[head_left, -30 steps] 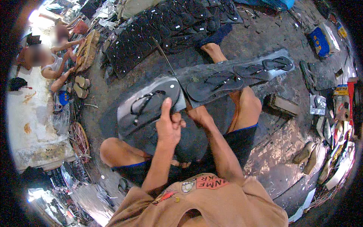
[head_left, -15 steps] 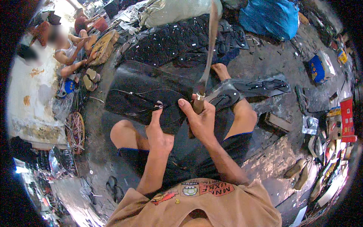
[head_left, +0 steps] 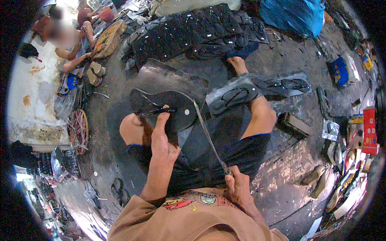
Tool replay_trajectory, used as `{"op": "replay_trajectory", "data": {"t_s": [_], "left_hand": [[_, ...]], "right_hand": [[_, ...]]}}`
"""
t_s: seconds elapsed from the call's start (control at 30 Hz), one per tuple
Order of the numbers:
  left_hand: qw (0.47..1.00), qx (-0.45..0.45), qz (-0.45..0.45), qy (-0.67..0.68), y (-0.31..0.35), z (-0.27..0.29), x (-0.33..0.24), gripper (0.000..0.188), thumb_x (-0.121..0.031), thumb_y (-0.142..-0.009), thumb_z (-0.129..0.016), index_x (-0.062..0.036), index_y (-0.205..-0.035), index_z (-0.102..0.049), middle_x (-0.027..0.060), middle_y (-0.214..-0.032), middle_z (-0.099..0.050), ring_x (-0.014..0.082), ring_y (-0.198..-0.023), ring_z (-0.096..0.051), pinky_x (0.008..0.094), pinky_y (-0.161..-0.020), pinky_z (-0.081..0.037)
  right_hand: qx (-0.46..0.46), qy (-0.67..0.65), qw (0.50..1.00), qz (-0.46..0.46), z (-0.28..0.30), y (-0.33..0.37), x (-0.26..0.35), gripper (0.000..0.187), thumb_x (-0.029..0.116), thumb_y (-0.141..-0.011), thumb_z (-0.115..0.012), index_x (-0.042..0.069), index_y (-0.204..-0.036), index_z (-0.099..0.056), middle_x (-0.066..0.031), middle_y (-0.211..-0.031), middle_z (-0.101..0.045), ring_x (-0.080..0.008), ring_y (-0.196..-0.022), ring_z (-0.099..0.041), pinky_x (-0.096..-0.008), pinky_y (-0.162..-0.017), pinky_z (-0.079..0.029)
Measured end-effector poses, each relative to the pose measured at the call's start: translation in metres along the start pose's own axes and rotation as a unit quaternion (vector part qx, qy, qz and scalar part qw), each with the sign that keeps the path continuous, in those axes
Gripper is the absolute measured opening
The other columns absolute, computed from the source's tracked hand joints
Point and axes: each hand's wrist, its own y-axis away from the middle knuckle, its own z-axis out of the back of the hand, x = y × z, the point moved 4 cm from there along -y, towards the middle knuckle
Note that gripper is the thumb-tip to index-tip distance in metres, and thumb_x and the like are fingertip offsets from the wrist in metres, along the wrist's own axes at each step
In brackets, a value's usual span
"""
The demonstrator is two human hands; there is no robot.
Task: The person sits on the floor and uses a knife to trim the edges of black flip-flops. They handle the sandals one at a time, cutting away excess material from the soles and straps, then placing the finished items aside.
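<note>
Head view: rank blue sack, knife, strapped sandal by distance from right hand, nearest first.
1. Knife: in the right hand, blade angling up and left.
2. Strapped sandal: to its upper left, under the left hand's thumb.
3. Blue sack: top right, beyond the sandal.

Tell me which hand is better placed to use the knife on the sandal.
Probably your right hand: it holds the knife, blade close beside the sandal, which your left hand is holding.

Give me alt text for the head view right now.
A left hand holds a black flip-flop while the right hand grips a knife, its tip at the flip-flop's edge. Many more flip-flops lie ahead on the floor.
</note>
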Motion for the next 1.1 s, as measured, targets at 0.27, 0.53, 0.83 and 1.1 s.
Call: {"op": "replay_trajectory", "data": {"t_s": [0.27,0.53,0.83,1.1], "left_hand": [[0.998,0.020,-0.029,-0.044,0.003,0.025,0.003,0.031,-0.005,-0.090,-0.071,-0.0092,-0.120,-0.067,0.0046,-0.111,-0.071,0.0228,-0.102,-0.070,0.0415,-0.092,-0.060],[0.992,0.026,0.003,-0.124,0.018,0.054,0.003,0.034,0.002,-0.087,-0.070,-0.0069,-0.119,-0.064,0.0066,-0.105,-0.070,0.0231,-0.099,-0.070,0.0418,-0.086,-0.061],[0.965,-0.177,0.045,-0.189,0.067,0.021,-0.009,0.038,-0.009,-0.092,-0.076,-0.0110,-0.127,-0.062,0.0038,-0.106,-0.071,0.0203,-0.096,-0.071,0.0394,-0.082,-0.062],[0.986,-0.079,0.004,-0.146,0.052,0.064,0.009,0.044,-0.022,-0.090,-0.081,-0.0131,-0.128,-0.061,0.0032,-0.109,-0.070,0.0240,-0.094,-0.073,0.0421,-0.078,-0.063]], "right_hand": [[-0.033,0.045,0.996,0.075,0.014,-0.042,-0.009,0.031,0.037,-0.101,-0.062,0.007,-0.108,-0.059,-0.0249,-0.084,-0.069,-0.0475,-0.079,-0.069,-0.0532,-0.067,-0.052],[0.071,0.097,0.991,0.064,0.015,-0.086,0.045,0.033,0.038,-0.105,-0.054,0.007,-0.115,-0.060,-0.0259,-0.078,-0.069,-0.0497,-0.077,-0.067,-0.0585,-0.069,-0.051],[0.090,0.020,0.996,0.021,-0.020,-0.075,0.060,0.037,0.034,-0.107,-0.051,0.003,-0.127,-0.058,-0.0310,-0.080,-0.068,-0.0524,-0.076,-0.067,-0.0600,-0.067,-0.051],[0.151,0.076,0.985,-0.039,-0.019,-0.014,-0.005,0.034,0.039,-0.104,-0.056,0.006,-0.114,-0.055,-0.0276,-0.079,-0.068,-0.0499,-0.075,-0.068,-0.0586,-0.066,-0.051]]}}
